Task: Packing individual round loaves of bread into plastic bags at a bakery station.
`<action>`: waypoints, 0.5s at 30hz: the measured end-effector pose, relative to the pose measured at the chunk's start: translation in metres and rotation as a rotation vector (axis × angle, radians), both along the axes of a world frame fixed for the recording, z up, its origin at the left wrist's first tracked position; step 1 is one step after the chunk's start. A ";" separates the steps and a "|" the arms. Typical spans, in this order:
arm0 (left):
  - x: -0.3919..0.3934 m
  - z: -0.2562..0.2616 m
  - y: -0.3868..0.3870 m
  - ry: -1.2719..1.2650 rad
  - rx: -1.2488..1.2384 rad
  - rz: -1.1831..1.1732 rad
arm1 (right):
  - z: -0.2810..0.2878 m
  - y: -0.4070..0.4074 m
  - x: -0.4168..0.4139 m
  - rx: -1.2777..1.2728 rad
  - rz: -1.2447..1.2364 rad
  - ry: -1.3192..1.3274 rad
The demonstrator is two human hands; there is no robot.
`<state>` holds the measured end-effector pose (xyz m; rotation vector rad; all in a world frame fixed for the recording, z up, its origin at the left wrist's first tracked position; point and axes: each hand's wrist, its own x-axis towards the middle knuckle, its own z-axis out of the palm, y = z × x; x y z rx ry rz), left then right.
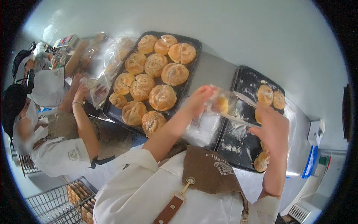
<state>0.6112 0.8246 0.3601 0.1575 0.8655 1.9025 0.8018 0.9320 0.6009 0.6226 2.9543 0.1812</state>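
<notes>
My left hand (202, 98) pinches the edge of a clear plastic bag (223, 93). In my right hand (272, 127) is a pair of light-coloured tongs (246, 99), whose two arms reach into the bag. A golden bread roll (223, 105) shows inside the bag, near the tips of the tongs; blur hides whether they touch it. Beneath my right hand lies a black baking tray (233, 142), dusted with flour. It carries several rolls (265, 95) along its right side, partly covered by my right hand and forearm.
A second black tray (193, 64), full of round crusty rolls (162, 98), sits to the left. Clear plastic bags (201, 130) lie between the trays. Further left, a co-worker's hands (81, 89) handle clear packaging. A wire rack (50, 204) with baked goods stands at lower left.
</notes>
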 end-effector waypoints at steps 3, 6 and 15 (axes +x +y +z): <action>-0.065 0.026 -0.035 0.565 -0.182 0.158 | 0.007 0.011 0.011 -0.024 -0.054 0.063; -0.157 0.042 -0.089 0.323 0.063 0.358 | -0.016 0.030 0.037 -0.261 -0.316 0.088; -0.354 0.038 -0.186 0.646 -0.736 1.073 | -0.104 0.033 0.142 -0.482 -0.810 -0.007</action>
